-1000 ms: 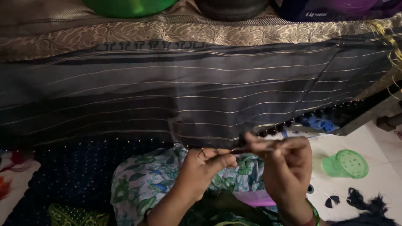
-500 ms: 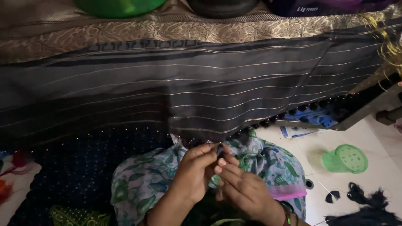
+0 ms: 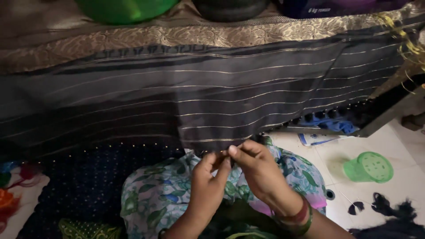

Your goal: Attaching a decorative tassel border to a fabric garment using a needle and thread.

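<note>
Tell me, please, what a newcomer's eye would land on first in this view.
Most striking is the wide dark striped cloth stretched across the upper half of the view, with fine gold lines and a gold patterned border along its top. At its lower edge, near the middle, the left hand and right hand pinch the hem together. To the right, a small green perforated basket lies on the pale floor.

A green perforated plastic cup [image 3: 368, 167] lies on the pale floor, well right of the hands, with black thread clumps [image 3: 394, 212] just below it. Far above the hands sit a green basin [image 3: 126, 8] and a dark round pot [image 3: 230, 8]; colourful cloth [image 3: 13, 194] lies far left
</note>
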